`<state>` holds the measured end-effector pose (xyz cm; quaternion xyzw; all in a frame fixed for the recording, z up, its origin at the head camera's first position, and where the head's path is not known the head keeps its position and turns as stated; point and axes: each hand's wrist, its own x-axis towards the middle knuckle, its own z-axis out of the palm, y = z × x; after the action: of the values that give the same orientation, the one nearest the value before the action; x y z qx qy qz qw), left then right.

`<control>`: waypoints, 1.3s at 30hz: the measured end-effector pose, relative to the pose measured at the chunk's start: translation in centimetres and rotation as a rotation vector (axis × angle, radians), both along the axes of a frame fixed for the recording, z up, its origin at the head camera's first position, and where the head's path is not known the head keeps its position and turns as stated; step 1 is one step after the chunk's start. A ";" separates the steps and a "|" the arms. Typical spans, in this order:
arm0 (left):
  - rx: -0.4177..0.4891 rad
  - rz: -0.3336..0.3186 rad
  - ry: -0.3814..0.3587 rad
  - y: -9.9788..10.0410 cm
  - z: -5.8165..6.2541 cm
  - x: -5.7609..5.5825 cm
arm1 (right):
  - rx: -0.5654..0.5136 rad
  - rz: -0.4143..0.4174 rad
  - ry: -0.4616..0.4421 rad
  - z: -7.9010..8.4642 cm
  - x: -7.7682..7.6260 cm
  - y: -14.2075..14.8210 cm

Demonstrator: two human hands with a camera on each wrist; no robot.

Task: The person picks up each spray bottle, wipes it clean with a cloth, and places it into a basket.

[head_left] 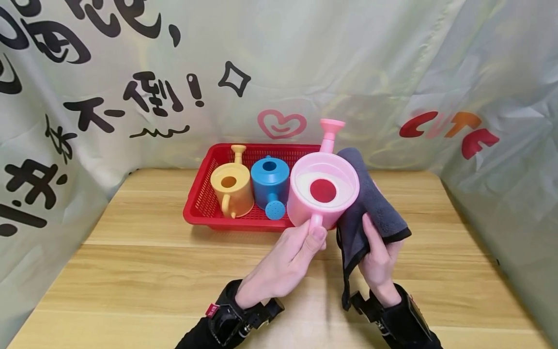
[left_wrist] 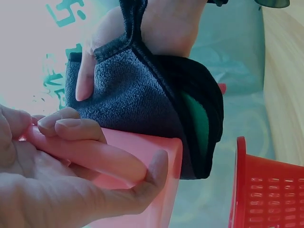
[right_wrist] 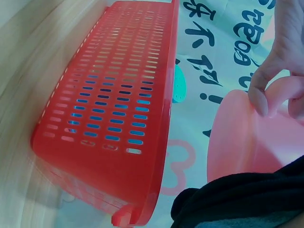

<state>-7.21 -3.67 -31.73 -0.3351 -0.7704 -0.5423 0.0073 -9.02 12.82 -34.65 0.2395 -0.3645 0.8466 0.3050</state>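
My left hand (head_left: 287,259) grips the handle of a pink watering can (head_left: 301,206), its spout pointing away toward the back. In the left wrist view the fingers curl round that pink handle (left_wrist: 90,154). My right hand (head_left: 379,259) holds a dark grey cloth (head_left: 379,208) with black edging against the can's right side. One corner of the cloth hangs down, and a green patch shows in its fold in the left wrist view. The can is held up over the right front part of a red basket (head_left: 196,213).
Inside the basket stand a yellow watering can (head_left: 241,194) and a blue watering can (head_left: 270,172), the blue one's spout facing forward. The basket sits at the back of a wooden table (head_left: 144,271). A printed curtain (head_left: 348,68) hangs behind and at both sides.
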 end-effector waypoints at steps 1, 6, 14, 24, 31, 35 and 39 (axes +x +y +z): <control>0.001 -0.003 -0.002 0.0 0.0 0.0 | 0.000 -0.004 0.004 0.0 0.0 0.0; 0.012 -0.010 -0.012 0.0 -0.1 0.0 | -0.006 -0.001 -0.008 0.2 -0.2 0.0; 0.066 -0.012 0.007 0.0 0.1 0.2 | 0.054 -0.006 -0.056 0.0 -0.3 -0.3; 0.103 -0.046 0.040 -0.2 0.6 0.5 | 0.073 -0.013 -0.126 -0.2 -0.3 -0.4; 0.102 -0.068 0.078 -0.3 0.4 0.5 | 0.068 -0.024 -0.180 -0.3 -0.2 -0.5; 0.094 -0.085 0.094 -0.3 0.4 0.7 | 0.068 -0.035 -0.235 -0.6 0.0 -0.5; 0.093 -0.095 0.101 -0.5 0.4 0.8 | 0.042 -0.003 -0.223 -0.8 0.1 -0.6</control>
<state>-6.42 -4.15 -31.32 -0.3976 -0.7263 -0.5596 0.0362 -8.94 12.22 -35.45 0.1496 -0.4143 0.8597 0.2587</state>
